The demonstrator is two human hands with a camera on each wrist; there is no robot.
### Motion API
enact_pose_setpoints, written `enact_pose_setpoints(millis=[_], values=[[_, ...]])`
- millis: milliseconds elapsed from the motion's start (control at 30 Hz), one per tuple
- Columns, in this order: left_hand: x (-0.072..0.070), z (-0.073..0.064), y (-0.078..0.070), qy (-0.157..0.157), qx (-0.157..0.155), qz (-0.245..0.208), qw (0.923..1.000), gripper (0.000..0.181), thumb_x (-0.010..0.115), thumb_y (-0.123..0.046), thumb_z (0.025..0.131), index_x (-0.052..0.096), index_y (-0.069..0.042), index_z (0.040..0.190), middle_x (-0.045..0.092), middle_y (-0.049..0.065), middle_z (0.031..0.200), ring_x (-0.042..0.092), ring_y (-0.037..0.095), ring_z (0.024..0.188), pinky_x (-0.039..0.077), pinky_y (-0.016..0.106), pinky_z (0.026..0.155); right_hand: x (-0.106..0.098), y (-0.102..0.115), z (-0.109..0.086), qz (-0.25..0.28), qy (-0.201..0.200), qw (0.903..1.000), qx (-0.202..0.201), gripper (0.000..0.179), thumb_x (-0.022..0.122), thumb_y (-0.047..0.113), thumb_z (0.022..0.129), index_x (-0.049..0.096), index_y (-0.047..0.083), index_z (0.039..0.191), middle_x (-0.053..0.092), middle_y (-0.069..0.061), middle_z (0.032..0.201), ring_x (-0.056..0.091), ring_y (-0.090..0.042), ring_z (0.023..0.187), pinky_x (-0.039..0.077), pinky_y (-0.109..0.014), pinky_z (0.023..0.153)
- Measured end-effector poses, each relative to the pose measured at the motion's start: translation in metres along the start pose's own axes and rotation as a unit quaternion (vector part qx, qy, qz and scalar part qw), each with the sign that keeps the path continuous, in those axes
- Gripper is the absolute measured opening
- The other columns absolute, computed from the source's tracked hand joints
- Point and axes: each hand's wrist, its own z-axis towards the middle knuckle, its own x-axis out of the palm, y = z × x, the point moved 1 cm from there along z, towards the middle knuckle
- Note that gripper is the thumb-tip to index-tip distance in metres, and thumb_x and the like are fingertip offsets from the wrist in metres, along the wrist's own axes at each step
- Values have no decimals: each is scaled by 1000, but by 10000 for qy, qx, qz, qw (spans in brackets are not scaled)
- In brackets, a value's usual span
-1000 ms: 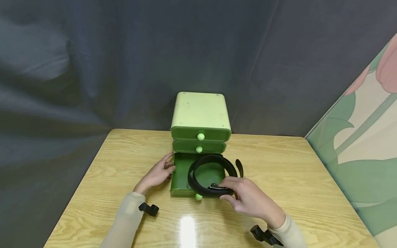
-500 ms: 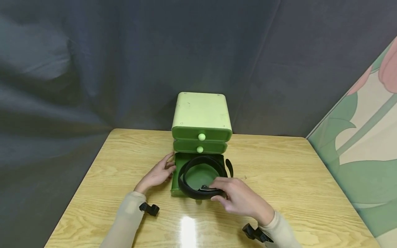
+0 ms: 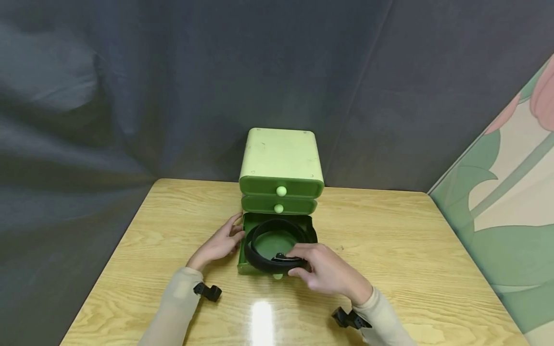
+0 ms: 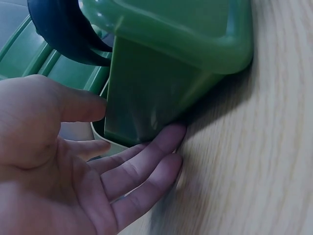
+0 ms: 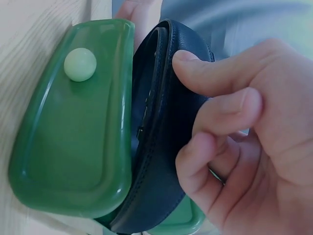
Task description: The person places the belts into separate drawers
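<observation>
A coiled black belt [image 3: 259,262] overlaps the pulled-out bottom drawer [image 3: 243,270] of a small green cabinet [image 3: 281,154]. My right hand [image 3: 326,269] grips the coil at its near right, by the metal buckle [image 3: 283,258]. In the right wrist view the thumb lies against the outside of the belt [image 5: 183,122], just above the drawer front [image 5: 73,137]. My left hand [image 3: 218,247] rests at the drawer's left side; the left wrist view has its relaxed fingers [image 4: 142,171] along the drawer wall [image 4: 142,93] and the cabinet's edge, holding nothing.
Two closed drawers with round knobs [image 3: 281,191] sit above the pulled-out one. The cabinet stands on a wooden table [image 3: 389,250], near its back edge. A dark curtain [image 3: 277,72] hangs behind, and a flower-patterned panel [image 3: 515,216] slants along the right.
My right hand has carried the belt leftward, from over the drawer's right side to over its middle. The belt's loose end has gone from view at the right. My left hand has stayed in place.
</observation>
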Motion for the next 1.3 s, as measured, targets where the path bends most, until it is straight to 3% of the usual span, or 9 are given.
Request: enact_pose_setpoints(millis=[133,267,667,1300], values=[[0,1,-2,29,22,-28,10000,69,43,-14,114,6,-7,172,46,32,160,59,20,81,49,32,67,0,-5,2,74,22,9999,94,24,75,18,101,77,10,123,77,0,116,52,5,70,57,-27,82],[-1,1,-2,42,37,-3,10000,69,43,-13,114,6,-6,172,47,32,159,59,21,82,50,32,68,0,-8,3,41,-57,9999,84,25,76,18,100,77,8,123,77,-1,117,59,2,81,60,-29,86],[-1,3,-3,14,125,73,9999,69,43,-13,114,6,-5,171,45,33,160,60,21,84,50,32,69,0,-16,8,194,-39,9993,327,30,76,18,100,75,6,127,77,-6,120,43,6,59,53,-25,78],[-1,-1,-4,108,78,155,9998,69,44,-15,114,6,-4,171,45,33,161,62,21,89,50,30,71,4,-22,10,436,40,9975,550,30,75,19,101,75,7,128,77,-6,120,41,6,51,50,-21,69]])
